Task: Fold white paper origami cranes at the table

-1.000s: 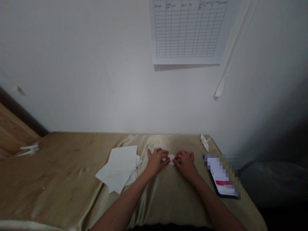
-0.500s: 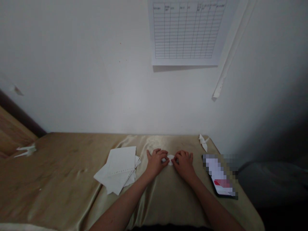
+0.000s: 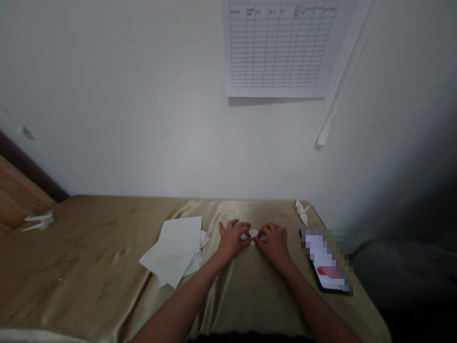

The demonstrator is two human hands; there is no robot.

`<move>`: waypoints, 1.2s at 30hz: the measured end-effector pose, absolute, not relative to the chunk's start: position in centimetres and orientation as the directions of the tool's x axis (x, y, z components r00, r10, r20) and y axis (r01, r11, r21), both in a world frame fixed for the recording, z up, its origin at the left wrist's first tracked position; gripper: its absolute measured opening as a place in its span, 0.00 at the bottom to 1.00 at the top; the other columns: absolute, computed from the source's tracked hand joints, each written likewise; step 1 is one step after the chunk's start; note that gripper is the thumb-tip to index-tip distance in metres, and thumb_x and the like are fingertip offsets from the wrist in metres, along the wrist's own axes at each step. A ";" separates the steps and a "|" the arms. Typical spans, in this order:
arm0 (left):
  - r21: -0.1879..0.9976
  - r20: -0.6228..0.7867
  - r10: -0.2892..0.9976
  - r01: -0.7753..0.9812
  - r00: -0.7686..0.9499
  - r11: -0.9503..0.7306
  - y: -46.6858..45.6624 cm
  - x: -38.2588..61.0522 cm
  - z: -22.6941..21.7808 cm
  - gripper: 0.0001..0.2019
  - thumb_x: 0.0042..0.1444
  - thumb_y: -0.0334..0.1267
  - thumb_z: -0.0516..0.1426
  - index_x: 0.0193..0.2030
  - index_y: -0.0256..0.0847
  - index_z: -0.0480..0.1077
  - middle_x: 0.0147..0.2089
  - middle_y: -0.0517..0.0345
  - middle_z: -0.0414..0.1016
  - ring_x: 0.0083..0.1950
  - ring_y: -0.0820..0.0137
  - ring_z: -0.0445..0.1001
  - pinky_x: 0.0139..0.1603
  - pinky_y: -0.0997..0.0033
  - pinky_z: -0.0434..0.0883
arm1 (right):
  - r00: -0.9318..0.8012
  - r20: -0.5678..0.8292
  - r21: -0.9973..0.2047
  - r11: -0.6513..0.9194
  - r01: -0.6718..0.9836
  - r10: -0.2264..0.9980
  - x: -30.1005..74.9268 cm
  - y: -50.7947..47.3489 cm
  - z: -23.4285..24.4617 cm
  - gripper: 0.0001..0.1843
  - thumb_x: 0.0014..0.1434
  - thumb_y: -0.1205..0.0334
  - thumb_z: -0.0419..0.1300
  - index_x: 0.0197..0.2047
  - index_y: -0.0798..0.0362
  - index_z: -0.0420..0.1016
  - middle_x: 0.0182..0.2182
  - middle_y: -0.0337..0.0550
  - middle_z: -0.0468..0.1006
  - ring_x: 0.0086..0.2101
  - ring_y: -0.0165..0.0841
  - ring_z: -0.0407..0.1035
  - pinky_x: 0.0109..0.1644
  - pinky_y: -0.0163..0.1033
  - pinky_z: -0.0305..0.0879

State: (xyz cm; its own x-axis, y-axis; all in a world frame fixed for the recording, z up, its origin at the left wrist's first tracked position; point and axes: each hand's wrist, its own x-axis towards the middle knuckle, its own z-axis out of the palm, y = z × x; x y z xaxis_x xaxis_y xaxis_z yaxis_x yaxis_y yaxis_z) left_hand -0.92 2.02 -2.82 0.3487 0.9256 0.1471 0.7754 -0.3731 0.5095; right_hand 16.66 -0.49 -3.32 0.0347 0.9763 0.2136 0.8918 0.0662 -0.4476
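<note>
A small folded piece of white paper (image 3: 253, 233) lies on the satin cloth between my two hands, partly hidden by the fingers. My left hand (image 3: 234, 238) pinches its left side with thumb and index finger, the other fingers spread away. From the other side, my right hand (image 3: 273, 239) pinches the paper in the same way. Both thumbs lie close together near its middle. Left of my hands rests a loose stack of white paper sheets (image 3: 178, 243), some with a dotted line.
A phone (image 3: 324, 262) with a lit, blurred screen lies at the right edge of the cloth-covered table (image 3: 89, 257). Behind it sits a folded paper figure (image 3: 302, 212). White scraps (image 3: 40, 220) lie far left. A printed chart (image 3: 276, 47) hangs on the wall.
My thumbs have come slightly closer together over the paper, and it shows a little more rounded at the top. The stack and phone have stayed in place.
</note>
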 end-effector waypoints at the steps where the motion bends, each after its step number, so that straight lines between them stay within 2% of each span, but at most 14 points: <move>1: 0.515 0.136 0.928 0.776 0.347 -0.365 2.1 -1.0 -2.8 0.03 0.56 0.42 0.62 0.37 0.52 0.75 0.62 0.69 0.72 0.69 0.55 0.56 0.64 0.23 0.30 | 0.037 0.209 -0.453 0.064 0.889 0.977 16.7 -0.5 -3.3 0.08 0.57 0.52 0.63 0.36 0.47 0.77 0.45 0.43 0.74 0.52 0.43 0.62 0.65 0.61 0.38; 10: 0.549 0.014 0.913 0.760 0.408 -0.348 2.9 -2.2 -2.7 0.09 0.58 0.39 0.58 0.43 0.56 0.75 0.65 0.69 0.69 0.72 0.57 0.52 0.65 0.26 0.27 | -0.054 0.149 -0.481 0.120 0.868 0.987 18.1 0.0 -3.0 0.05 0.57 0.59 0.62 0.37 0.43 0.79 0.46 0.39 0.75 0.52 0.39 0.63 0.63 0.52 0.43; 19: 0.529 0.014 0.892 0.754 0.451 -0.390 3.0 -2.9 -2.1 0.15 0.58 0.36 0.58 0.50 0.60 0.74 0.66 0.66 0.67 0.72 0.56 0.52 0.67 0.27 0.30 | -0.148 0.134 -0.526 0.197 0.828 0.980 19.3 0.1 -2.1 0.18 0.54 0.68 0.60 0.45 0.40 0.79 0.48 0.37 0.76 0.53 0.37 0.64 0.61 0.45 0.49; 23: 0.488 0.076 0.886 0.757 0.458 -0.433 2.9 -2.8 -2.2 0.21 0.56 0.34 0.59 0.55 0.61 0.72 0.68 0.64 0.64 0.72 0.54 0.51 0.69 0.31 0.36 | -0.171 0.116 -0.541 0.207 0.815 0.978 19.6 0.2 -1.8 0.19 0.53 0.69 0.59 0.46 0.40 0.79 0.48 0.39 0.76 0.53 0.37 0.64 0.60 0.45 0.49; 29: 0.436 0.148 0.874 0.763 0.462 -0.478 2.8 -2.5 -2.9 0.12 0.55 0.35 0.61 0.44 0.57 0.77 0.65 0.64 0.68 0.71 0.53 0.52 0.68 0.29 0.36 | -0.167 0.138 -0.507 0.214 0.835 0.976 19.4 0.2 -2.3 0.17 0.55 0.67 0.59 0.44 0.39 0.81 0.47 0.38 0.75 0.52 0.36 0.64 0.61 0.45 0.48; 33: 0.427 0.184 0.878 0.768 0.442 -0.476 2.4 -1.7 -3.1 0.06 0.56 0.40 0.61 0.41 0.53 0.76 0.64 0.63 0.69 0.70 0.54 0.55 0.68 0.29 0.36 | -0.156 0.181 -0.484 0.226 0.846 0.971 18.9 0.2 -2.7 0.10 0.59 0.57 0.60 0.42 0.40 0.81 0.45 0.40 0.75 0.51 0.37 0.64 0.61 0.47 0.49; 36: 0.429 0.194 0.892 0.782 0.409 -0.452 2.2 -1.1 -3.1 0.05 0.58 0.43 0.61 0.40 0.50 0.75 0.63 0.62 0.70 0.68 0.54 0.56 0.67 0.28 0.38 | -0.149 0.204 -0.448 0.227 0.865 0.968 18.5 0.0 -2.8 0.10 0.58 0.53 0.62 0.43 0.41 0.79 0.46 0.41 0.74 0.51 0.39 0.63 0.61 0.49 0.48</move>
